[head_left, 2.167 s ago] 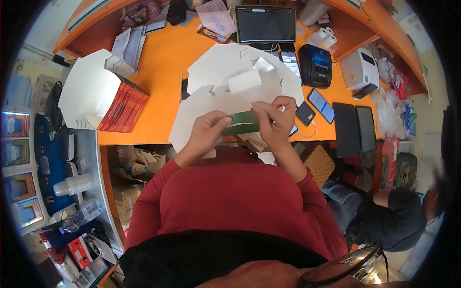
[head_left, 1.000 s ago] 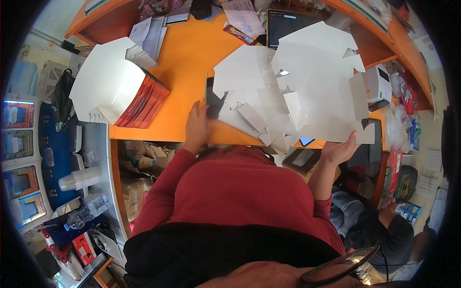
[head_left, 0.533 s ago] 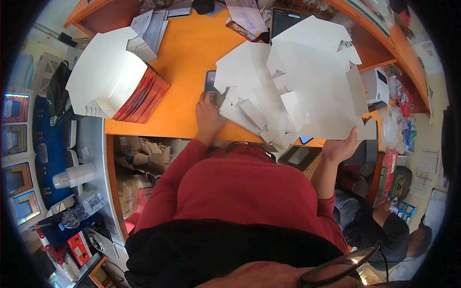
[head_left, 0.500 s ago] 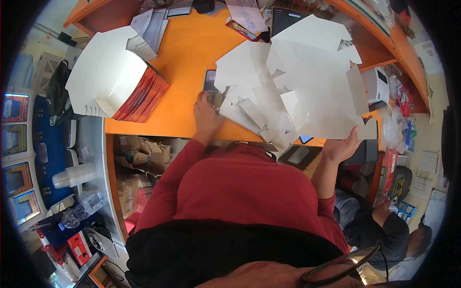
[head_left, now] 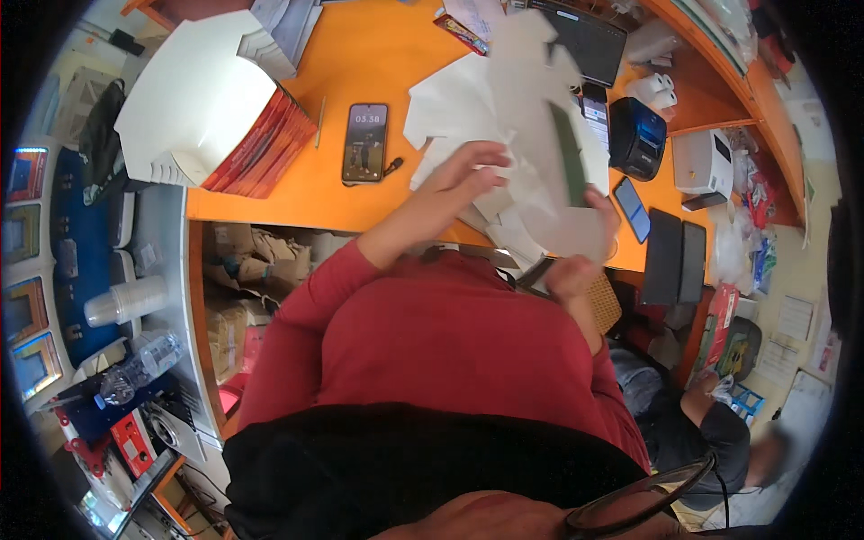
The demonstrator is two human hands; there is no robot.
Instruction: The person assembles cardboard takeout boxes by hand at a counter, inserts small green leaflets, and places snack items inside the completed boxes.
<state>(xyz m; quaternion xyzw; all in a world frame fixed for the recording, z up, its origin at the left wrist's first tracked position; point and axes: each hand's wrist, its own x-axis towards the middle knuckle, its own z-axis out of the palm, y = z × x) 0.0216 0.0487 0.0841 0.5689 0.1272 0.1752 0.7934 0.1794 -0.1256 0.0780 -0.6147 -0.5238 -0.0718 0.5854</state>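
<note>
A die-cut white cardboard box blank (head_left: 531, 117) stands tilted over the desk, smeared by motion, with a green patch on its right side. My right hand (head_left: 576, 274) grips its near right edge, fingers curled around it. My left hand (head_left: 463, 180) is raised at the blank's left side, fingers bent and apart, holding nothing that I can see. Under the raised blank lie more white box blanks (head_left: 441, 103). Left of my left hand, a phone (head_left: 365, 144) with a lit screen rests on the orange desk (head_left: 288, 200).
A thick stack of blanks (head_left: 193, 99), white on top with red edges, stands at the left. To the right are a black printer-like device (head_left: 638, 137), another phone (head_left: 632, 209) and a dark folding case (head_left: 673, 256). A laptop (head_left: 589, 45) sits behind. Another person (head_left: 702, 441) is at lower right.
My left hand has left the phone and come up beside the blank. The blank in my right hand has swung left and turned more edge-on, uncovering devices at the right.
</note>
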